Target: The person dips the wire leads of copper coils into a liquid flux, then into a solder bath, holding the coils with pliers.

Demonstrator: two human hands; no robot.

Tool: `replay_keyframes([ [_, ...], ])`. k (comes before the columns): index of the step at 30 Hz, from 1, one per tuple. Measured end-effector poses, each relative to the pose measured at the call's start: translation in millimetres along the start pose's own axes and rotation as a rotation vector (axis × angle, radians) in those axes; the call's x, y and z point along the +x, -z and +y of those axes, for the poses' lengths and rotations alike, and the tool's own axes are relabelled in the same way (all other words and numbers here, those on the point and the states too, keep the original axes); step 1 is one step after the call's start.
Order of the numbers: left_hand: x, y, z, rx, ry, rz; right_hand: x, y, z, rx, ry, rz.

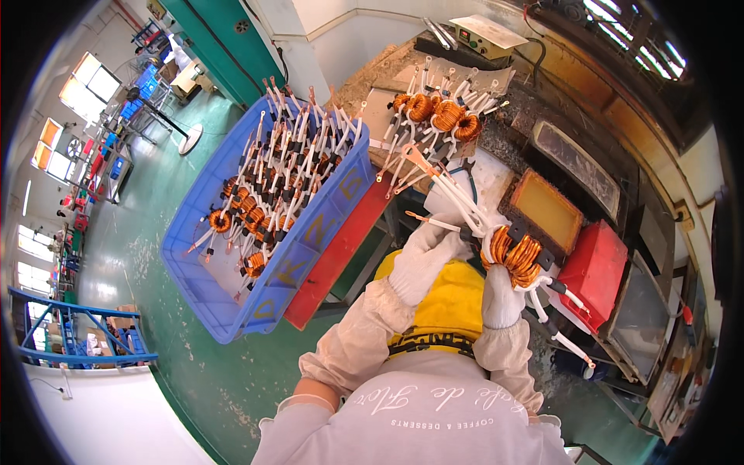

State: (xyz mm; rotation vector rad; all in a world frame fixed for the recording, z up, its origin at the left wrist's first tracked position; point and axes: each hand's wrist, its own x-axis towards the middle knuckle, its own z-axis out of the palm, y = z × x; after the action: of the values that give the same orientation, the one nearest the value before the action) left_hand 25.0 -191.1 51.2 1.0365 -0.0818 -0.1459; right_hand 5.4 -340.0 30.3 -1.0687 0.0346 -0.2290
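Note:
Copper-wound toroidal coils (511, 256) with white sleeved leads are held in front of my body. My right hand (504, 298), in a white glove, is closed around them from below. Long white leads (461, 198) run up from the coils to copper lugs, while shorter ones hang toward the lower right. My left hand (422, 260), also gloved, is closed at the lower end of a white lead just left of the coils; its fingertips are partly hidden. More toroidal coils (446, 116) with upright leads stand on the bench beyond my hands.
At left, a blue crate (225, 322) full of similar coils sits on a red surface (333, 263). Beside the coils at right are an amber-filled tray (546, 208), a rectangular dark-framed vessel (577, 167) and a red box (595, 263). A control box (484, 37) stands at the back.

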Motion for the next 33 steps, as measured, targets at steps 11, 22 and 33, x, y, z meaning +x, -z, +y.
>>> replay_keyframes([
  [11,1,-7,16,-0.063,-0.001,-0.162,11,77,72,-0.464,0.115,-0.022],
  [22,-3,-4,30,0.129,-0.017,-0.226,6,24,-4,0.25,-0.252,-0.359],
  [33,6,-27,-29,-0.7,0.103,-0.093,10,33,-35,0.046,-0.257,-0.207],
])
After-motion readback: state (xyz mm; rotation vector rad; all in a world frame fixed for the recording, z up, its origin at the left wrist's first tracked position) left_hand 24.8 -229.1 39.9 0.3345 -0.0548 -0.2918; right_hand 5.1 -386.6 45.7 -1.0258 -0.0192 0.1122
